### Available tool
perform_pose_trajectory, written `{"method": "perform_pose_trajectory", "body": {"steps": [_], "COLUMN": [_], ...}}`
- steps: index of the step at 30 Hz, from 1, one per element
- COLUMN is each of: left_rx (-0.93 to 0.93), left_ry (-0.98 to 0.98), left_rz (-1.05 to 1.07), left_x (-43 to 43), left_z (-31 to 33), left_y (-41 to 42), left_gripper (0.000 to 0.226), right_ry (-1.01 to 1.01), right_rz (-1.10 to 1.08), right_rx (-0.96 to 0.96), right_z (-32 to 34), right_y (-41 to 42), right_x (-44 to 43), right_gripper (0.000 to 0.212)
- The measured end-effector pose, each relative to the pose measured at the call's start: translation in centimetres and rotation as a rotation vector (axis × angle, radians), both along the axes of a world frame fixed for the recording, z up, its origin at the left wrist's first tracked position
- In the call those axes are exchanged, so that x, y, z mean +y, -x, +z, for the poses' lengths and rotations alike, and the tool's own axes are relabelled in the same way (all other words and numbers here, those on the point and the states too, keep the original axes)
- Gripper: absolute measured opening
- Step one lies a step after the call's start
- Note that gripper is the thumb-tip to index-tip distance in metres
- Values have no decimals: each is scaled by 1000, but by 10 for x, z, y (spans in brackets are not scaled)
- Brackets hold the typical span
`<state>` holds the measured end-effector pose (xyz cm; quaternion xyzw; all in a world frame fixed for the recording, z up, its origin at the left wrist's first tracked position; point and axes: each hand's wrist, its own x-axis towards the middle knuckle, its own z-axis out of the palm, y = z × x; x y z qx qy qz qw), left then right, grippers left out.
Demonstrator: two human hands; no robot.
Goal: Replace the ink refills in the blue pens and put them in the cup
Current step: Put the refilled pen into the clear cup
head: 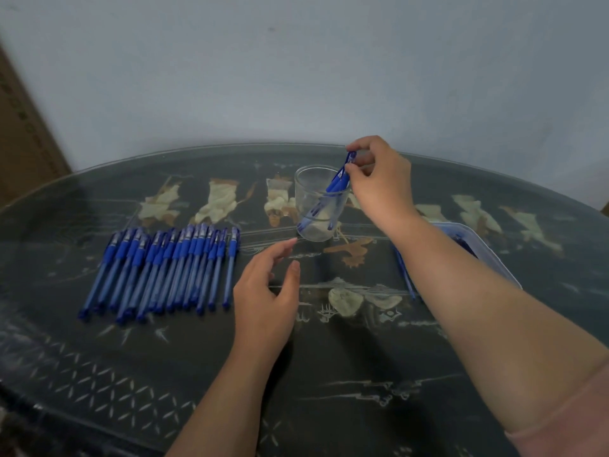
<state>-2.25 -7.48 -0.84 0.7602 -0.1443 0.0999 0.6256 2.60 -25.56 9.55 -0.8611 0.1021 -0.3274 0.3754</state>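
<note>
Dark glass-topped surface point(329, 374) with pale inlaid figures meets a grey-blue wall. Over it, the right hand point(379, 179) pinches the upper end of a blue capped pen point(339, 178) that leans inside the clear glass cup point(306, 192). The left hand point(267, 291) hovers loosely open near the cup's base, holding nothing. A row of blue pens point(164, 268) lies to the left, and a clear plastic tray point(487, 252) sits behind the right forearm.

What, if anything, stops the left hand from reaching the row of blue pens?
Probably nothing: the left hand is open and empty, just to the right of the row of blue pens, with only bare table between them.
</note>
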Motion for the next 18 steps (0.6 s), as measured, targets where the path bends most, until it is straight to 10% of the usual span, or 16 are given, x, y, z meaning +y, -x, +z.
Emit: {"method": "perform_pose_trajectory", "body": {"steps": [18], "left_rx": [-80], "left_ry": [-7], "left_rz": [39], "left_x": [5], "left_z": [10], "left_y": [6], "left_gripper": [31], "right_ry": [-84], "right_rz": [-157], "right_rx": [-66], "right_z": [-12], "right_y": [34], "right_x": [17], "right_gripper": [36]}}
